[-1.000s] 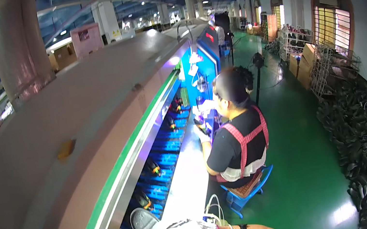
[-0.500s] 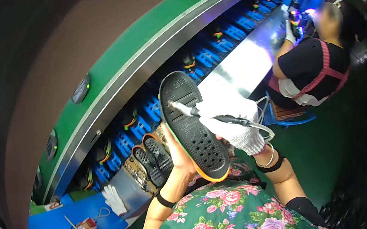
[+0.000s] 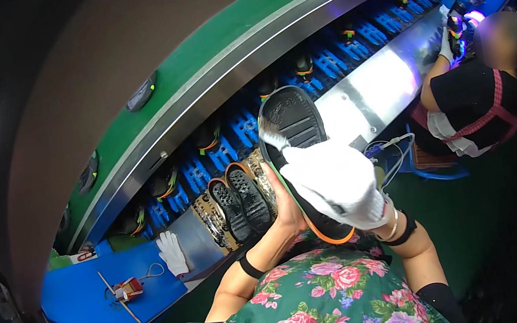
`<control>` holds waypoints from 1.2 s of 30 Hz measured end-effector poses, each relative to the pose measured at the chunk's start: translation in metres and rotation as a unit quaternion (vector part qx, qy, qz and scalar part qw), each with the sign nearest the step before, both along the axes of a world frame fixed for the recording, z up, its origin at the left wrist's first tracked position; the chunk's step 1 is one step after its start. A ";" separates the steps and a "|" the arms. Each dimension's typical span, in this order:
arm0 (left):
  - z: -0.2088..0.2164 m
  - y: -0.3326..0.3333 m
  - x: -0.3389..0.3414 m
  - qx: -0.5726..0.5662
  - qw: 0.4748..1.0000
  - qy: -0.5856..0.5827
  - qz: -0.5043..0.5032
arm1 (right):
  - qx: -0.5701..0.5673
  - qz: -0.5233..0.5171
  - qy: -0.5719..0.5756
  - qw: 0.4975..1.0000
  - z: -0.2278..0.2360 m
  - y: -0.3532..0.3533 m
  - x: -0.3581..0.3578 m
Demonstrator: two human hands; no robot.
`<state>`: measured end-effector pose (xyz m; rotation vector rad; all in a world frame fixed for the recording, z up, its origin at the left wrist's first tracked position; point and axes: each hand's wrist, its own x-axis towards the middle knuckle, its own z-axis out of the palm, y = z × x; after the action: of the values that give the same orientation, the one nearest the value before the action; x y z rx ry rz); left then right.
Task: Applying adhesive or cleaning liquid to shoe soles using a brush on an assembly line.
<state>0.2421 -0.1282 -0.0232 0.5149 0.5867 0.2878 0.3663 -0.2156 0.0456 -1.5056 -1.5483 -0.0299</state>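
Observation:
My bare left hand grips a black shoe sole along its left edge, keeping it raised in front of my apron. The sole has an orange rim at the near end and green along its left side. In a white knit glove, my right hand is closed on a brush fed by a thin pale tube. The brush's whitish bristles are at the sole's left edge; its handle is mostly hidden by the glove. Two more black soles with orange rims lie left of my left hand, on glue-stained cardboard.
Ahead runs a line of blue racks carrying shoes, below a green belt with grey shoes. A blue table at left holds a red box; a white glove lies beside it. A co-worker sits at right.
The brush has gone from the sole's inner face to its left edge, and my right hand now covers more of the sole. The surroundings have shifted right in the view.

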 end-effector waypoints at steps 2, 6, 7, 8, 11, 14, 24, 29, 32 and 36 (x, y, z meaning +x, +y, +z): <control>-0.034 0.009 -0.005 -0.098 0.979 -0.178 0.006 | 0.030 0.028 0.058 0.997 -0.001 -0.002 0.006; -0.035 0.007 -0.002 -0.095 0.968 -0.234 -0.002 | 0.076 -0.074 -0.008 0.994 0.003 0.005 0.011; -0.050 0.008 -0.003 -0.250 0.893 -0.374 0.007 | 0.025 -0.052 -0.046 0.997 -0.002 -0.001 0.008; -0.063 0.011 -0.006 -0.246 0.890 -0.384 0.002 | 0.005 -0.027 -0.037 0.999 -0.014 -0.002 0.002; -0.080 0.023 -0.009 -0.200 0.900 -0.386 -0.030 | -0.009 0.019 -0.002 1.000 -0.024 -0.001 0.007; -0.046 0.022 -0.010 0.093 0.994 -0.060 -0.008 | 0.036 0.050 0.146 0.987 -0.024 -0.006 0.015; -0.079 0.023 -0.019 -0.091 0.955 -0.283 0.005 | 0.042 0.008 0.056 0.998 -0.034 -0.015 0.001; -0.082 0.028 -0.014 -0.054 0.942 -0.329 -0.049 | 0.017 0.018 0.042 0.999 -0.041 -0.011 -0.013; -0.105 0.046 -0.018 -0.035 0.899 -0.420 -0.119 | 0.073 0.062 0.078 0.992 -0.032 -0.008 -0.014; -0.088 0.038 -0.026 -0.113 0.946 -0.303 -0.035 | 0.048 0.001 0.058 0.997 -0.037 -0.009 -0.016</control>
<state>0.2164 -0.0903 -0.1117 0.2026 -0.0015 0.2894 0.3500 -0.2250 0.0086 -1.4053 -1.4371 -0.0154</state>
